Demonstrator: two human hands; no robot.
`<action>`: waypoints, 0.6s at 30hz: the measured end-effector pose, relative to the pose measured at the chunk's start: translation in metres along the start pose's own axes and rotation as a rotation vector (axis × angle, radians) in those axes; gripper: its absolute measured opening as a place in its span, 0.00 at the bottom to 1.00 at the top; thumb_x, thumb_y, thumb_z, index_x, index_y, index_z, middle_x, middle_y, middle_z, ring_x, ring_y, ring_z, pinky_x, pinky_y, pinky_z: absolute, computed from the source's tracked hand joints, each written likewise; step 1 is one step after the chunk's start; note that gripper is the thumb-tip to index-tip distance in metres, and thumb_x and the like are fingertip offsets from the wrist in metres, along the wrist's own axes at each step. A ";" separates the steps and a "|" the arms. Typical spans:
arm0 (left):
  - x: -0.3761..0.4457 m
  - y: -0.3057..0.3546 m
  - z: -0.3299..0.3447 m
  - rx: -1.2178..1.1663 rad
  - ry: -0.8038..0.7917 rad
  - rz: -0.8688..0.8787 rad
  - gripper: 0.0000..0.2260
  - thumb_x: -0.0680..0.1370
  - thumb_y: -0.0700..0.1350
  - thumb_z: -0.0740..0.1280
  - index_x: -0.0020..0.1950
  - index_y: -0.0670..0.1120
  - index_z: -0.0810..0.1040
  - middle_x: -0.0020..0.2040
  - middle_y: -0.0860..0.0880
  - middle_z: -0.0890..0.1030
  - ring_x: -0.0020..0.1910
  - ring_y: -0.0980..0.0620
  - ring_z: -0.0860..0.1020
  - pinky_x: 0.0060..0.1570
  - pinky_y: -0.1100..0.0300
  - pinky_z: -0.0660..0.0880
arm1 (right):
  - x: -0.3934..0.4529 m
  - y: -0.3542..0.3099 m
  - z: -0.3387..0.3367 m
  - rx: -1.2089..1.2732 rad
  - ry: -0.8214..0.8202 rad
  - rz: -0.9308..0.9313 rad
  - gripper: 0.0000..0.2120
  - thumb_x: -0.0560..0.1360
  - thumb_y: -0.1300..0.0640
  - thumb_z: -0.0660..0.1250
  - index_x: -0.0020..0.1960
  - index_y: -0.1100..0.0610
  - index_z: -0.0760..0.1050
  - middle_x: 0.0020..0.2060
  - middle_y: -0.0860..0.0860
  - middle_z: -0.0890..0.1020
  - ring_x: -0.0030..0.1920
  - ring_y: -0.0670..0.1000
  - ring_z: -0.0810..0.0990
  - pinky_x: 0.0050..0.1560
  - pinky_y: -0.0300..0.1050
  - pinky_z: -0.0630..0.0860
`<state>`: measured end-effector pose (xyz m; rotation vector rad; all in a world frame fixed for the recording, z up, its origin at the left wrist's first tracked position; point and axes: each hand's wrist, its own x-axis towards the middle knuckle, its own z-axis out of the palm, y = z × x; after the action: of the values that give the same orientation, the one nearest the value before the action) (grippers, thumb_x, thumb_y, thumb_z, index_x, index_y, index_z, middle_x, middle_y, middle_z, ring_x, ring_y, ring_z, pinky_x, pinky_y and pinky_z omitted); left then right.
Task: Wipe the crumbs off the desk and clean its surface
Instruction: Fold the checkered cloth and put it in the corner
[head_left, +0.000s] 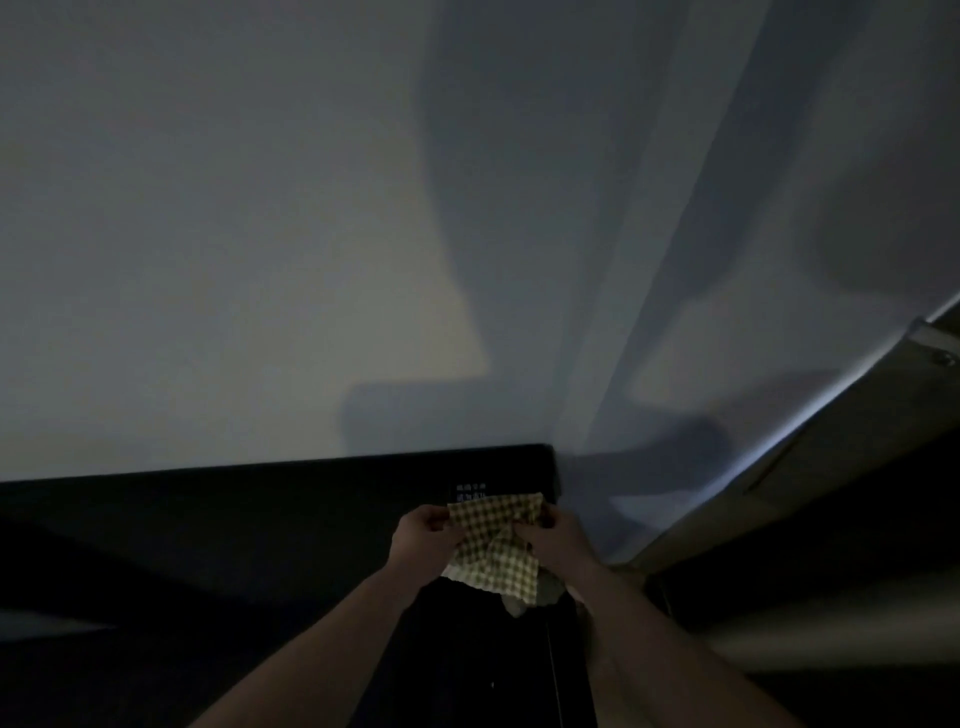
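A pale wall (260, 234) fills the upper view; a dark desk (208, 545) spans 6 to 9 o'clock. Just below centre, toward 5 o'clock, the left hand (423, 545) and right hand (556, 538) each pinch one side of a checked cloth (496, 545) — raised above the desk, its lower edge hanging free.

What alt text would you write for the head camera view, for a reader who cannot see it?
Two bare hands, left hand and right hand, hold a checked cloth between them above a dark surface. Behind is a pale wall crossed by shadows; the scene is dim.
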<state>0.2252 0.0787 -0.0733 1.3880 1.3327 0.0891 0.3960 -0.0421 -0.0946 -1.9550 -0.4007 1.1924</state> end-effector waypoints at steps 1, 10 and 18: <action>0.014 0.006 0.000 0.003 0.012 0.012 0.13 0.76 0.45 0.74 0.60 0.48 0.82 0.52 0.49 0.85 0.49 0.49 0.84 0.51 0.53 0.83 | 0.013 -0.006 0.000 -0.016 0.021 -0.018 0.20 0.76 0.52 0.77 0.66 0.53 0.81 0.60 0.50 0.85 0.59 0.53 0.84 0.60 0.49 0.81; 0.111 0.034 0.006 0.297 0.080 0.216 0.25 0.79 0.47 0.69 0.75 0.49 0.69 0.67 0.46 0.79 0.58 0.46 0.81 0.52 0.54 0.80 | 0.132 -0.030 -0.003 -0.153 0.201 -0.121 0.20 0.82 0.53 0.69 0.71 0.61 0.77 0.65 0.59 0.82 0.67 0.61 0.80 0.65 0.51 0.77; 0.073 -0.025 0.050 0.948 -0.249 0.555 0.26 0.76 0.53 0.64 0.74 0.54 0.69 0.77 0.51 0.64 0.74 0.44 0.67 0.69 0.47 0.71 | 0.082 0.060 0.012 -0.475 0.337 -0.341 0.27 0.80 0.58 0.69 0.78 0.55 0.69 0.78 0.56 0.71 0.77 0.59 0.70 0.76 0.53 0.69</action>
<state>0.2704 0.0919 -0.1524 2.4493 0.7372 -0.3836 0.4194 -0.0240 -0.1929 -2.3159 -0.8554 0.5663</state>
